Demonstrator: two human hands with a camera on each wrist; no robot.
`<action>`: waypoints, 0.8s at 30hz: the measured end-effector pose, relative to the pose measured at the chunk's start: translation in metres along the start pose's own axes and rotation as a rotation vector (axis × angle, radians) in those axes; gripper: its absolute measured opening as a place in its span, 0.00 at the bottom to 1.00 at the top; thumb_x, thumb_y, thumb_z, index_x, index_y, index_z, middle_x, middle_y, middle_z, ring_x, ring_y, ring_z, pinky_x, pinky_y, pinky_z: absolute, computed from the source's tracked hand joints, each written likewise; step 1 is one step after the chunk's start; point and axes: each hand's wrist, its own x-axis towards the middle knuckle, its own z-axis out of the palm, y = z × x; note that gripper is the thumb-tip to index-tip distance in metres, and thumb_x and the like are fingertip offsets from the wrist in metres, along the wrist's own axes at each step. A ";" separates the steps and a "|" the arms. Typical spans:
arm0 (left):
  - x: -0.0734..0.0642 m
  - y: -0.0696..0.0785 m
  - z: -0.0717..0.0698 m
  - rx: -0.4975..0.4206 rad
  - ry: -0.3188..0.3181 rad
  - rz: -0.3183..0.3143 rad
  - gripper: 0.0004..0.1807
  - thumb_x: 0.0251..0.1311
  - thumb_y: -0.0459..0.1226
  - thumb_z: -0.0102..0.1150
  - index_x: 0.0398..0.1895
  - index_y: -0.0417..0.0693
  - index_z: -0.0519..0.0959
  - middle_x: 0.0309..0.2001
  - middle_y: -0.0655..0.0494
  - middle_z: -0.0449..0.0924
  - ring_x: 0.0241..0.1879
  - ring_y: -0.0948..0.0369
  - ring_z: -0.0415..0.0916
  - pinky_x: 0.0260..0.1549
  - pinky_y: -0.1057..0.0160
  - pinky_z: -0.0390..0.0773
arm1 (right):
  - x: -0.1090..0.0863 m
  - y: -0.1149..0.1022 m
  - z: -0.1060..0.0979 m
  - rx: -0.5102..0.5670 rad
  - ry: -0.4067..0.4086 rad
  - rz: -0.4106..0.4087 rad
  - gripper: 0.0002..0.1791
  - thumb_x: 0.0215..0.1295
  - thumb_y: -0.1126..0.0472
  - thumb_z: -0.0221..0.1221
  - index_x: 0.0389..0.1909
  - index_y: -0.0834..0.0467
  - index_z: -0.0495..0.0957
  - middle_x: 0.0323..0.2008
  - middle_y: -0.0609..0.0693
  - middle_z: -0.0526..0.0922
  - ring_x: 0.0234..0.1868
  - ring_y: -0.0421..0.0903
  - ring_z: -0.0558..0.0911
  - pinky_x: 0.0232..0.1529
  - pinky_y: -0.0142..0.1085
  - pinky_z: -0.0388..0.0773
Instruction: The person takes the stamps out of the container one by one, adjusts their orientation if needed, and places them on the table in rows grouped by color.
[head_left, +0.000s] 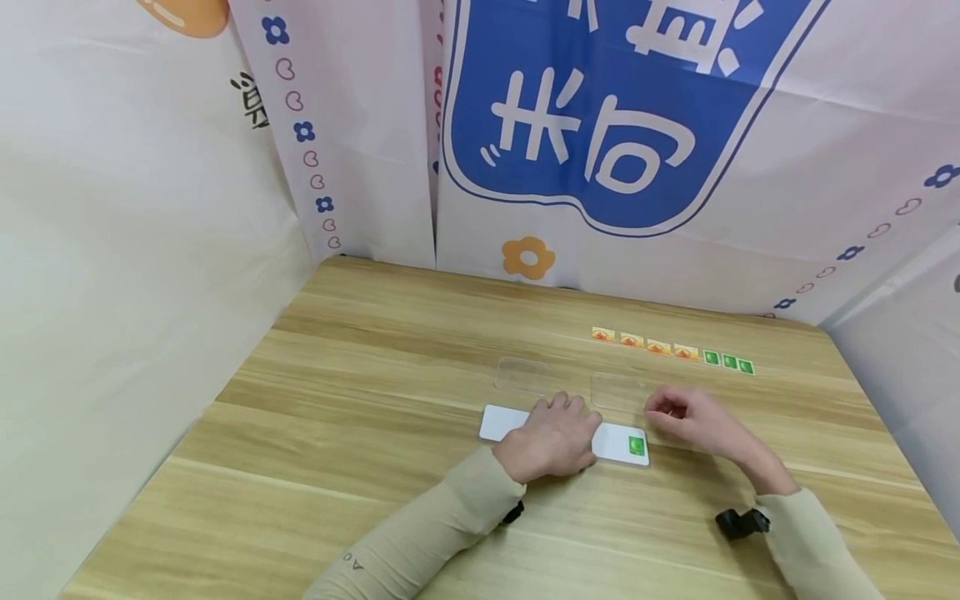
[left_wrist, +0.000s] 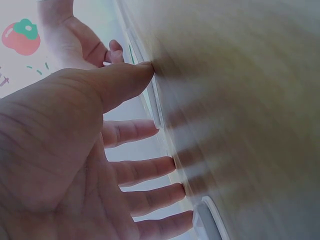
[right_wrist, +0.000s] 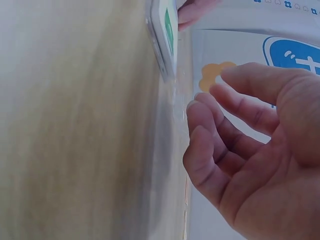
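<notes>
A long white card [head_left: 617,442] with rounded corners lies on the table, a small green picture tile [head_left: 637,446] at its right end. My left hand [head_left: 551,437] rests across its middle and covers that part. In the left wrist view, the thumb [left_wrist: 127,82] touches the card's edge and the other fingers are spread straight. My right hand [head_left: 693,419] hovers just beyond the card's right end. Its fingers [right_wrist: 202,155] are loosely bent, and the right wrist view shows nothing between them and the thumb.
Two clear plastic pieces [head_left: 522,376] lie behind the white card. Farther back, several orange picture tiles [head_left: 632,341] and three green ones [head_left: 730,361] form a row on the wooden table [head_left: 337,375]. Printed white sheets [head_left: 375,167] stand around the table's back and sides.
</notes>
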 end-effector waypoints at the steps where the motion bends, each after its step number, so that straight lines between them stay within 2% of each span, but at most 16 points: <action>1: 0.000 0.000 0.000 0.001 0.000 0.000 0.23 0.66 0.59 0.52 0.59 0.62 0.71 0.57 0.58 0.70 0.61 0.56 0.66 0.59 0.51 0.72 | 0.000 0.000 0.001 0.008 -0.002 -0.002 0.04 0.67 0.57 0.61 0.37 0.53 0.81 0.30 0.45 0.79 0.29 0.37 0.72 0.29 0.29 0.71; 9: 0.000 0.000 0.000 0.018 0.003 -0.002 0.23 0.66 0.59 0.52 0.60 0.62 0.70 0.56 0.59 0.70 0.58 0.58 0.66 0.55 0.54 0.74 | -0.002 -0.001 0.006 0.083 -0.079 0.009 0.06 0.67 0.58 0.62 0.39 0.56 0.81 0.28 0.49 0.78 0.23 0.37 0.73 0.21 0.30 0.73; 13: 0.000 0.000 0.000 0.018 0.000 -0.004 0.24 0.66 0.59 0.52 0.60 0.62 0.70 0.56 0.59 0.70 0.59 0.57 0.66 0.58 0.53 0.73 | -0.003 -0.002 0.008 0.076 -0.115 0.008 0.06 0.67 0.58 0.61 0.40 0.56 0.80 0.26 0.48 0.77 0.23 0.36 0.73 0.21 0.31 0.74; 17: 0.000 0.000 0.001 0.015 -0.004 -0.005 0.24 0.66 0.59 0.52 0.60 0.62 0.70 0.57 0.59 0.70 0.61 0.57 0.66 0.59 0.51 0.72 | -0.004 -0.003 0.011 0.045 -0.108 0.006 0.05 0.67 0.58 0.62 0.40 0.55 0.80 0.26 0.45 0.76 0.22 0.35 0.73 0.22 0.30 0.73; 24: 0.000 0.000 0.001 0.011 0.002 -0.005 0.23 0.67 0.59 0.51 0.59 0.63 0.70 0.57 0.59 0.70 0.60 0.57 0.66 0.57 0.53 0.73 | -0.006 -0.002 0.015 0.001 -0.097 -0.006 0.03 0.66 0.59 0.62 0.38 0.53 0.80 0.27 0.44 0.76 0.26 0.36 0.71 0.25 0.28 0.69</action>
